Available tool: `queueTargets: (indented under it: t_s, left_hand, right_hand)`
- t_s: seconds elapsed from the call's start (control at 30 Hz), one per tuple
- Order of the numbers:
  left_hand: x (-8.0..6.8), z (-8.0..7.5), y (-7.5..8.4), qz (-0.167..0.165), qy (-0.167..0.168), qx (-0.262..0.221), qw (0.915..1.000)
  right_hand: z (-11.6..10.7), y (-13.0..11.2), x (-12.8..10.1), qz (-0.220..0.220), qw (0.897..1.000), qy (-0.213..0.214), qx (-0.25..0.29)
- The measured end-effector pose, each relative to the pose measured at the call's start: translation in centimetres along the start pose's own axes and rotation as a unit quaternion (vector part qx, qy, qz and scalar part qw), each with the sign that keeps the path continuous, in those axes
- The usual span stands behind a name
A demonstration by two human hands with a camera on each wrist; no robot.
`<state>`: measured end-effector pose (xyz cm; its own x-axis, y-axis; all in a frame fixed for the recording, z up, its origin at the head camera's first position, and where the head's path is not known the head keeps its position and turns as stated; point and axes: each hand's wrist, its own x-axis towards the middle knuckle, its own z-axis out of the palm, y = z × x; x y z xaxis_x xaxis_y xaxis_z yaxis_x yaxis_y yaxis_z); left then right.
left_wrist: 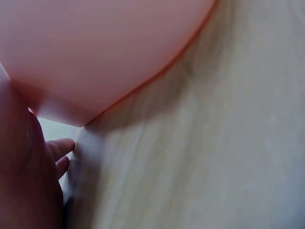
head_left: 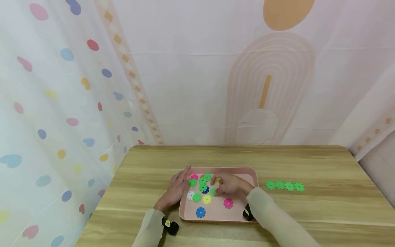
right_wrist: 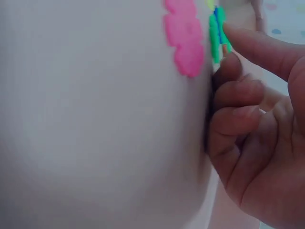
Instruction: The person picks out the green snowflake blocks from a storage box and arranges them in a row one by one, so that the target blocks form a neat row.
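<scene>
Four green discs (head_left: 285, 186) already line the tabletop (head_left: 324, 206) at right; the right hand (head_left: 229, 187) pinches another green disc (head_left: 213, 191) in the pink tray (head_left: 251, 173), left hand (head_left: 176, 188) resting flat and relaxed.

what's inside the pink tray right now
The pink tray holds loose flower-shaped discs: green, blue, pink, yellow, white. The right hand covers part of the tray, hiding whatever lies beneath.
</scene>
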<state>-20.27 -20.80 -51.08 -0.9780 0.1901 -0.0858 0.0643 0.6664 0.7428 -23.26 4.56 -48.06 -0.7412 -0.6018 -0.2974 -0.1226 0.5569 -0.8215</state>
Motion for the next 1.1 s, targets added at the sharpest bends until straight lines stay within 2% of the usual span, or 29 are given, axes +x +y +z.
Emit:
queueTargets:
  t_s: [0.27,0.5,0.73,0.9,1.1]
  left_hand:
    - [-0.13,0.05,0.01,-0.024,0.000,-0.026,0.9994]
    - [-0.05,0.15,-0.13,0.004,0.006,-0.002,1.0000]
    - [-0.06,0.16,-0.14,0.003,0.007,-0.002,1.0000]
    - [-0.16,0.12,-0.04,0.011,0.005,0.000,0.9999]
    - [-0.12,0.15,-0.03,0.006,0.006,-0.005,1.0000]
  right_hand:
    - [0.41,0.17,0.20,0.004,1.000,0.013,-0.012]
    - [0.60,0.24,0.26,-0.010,0.999,0.019,-0.030]
    - [0.62,0.39,0.18,-0.012,0.999,0.021,-0.034]
    - [0.49,0.46,0.15,-0.033,0.998,0.020,-0.041]
    - [0.36,0.49,0.21,-0.050,0.997,0.023,-0.047]
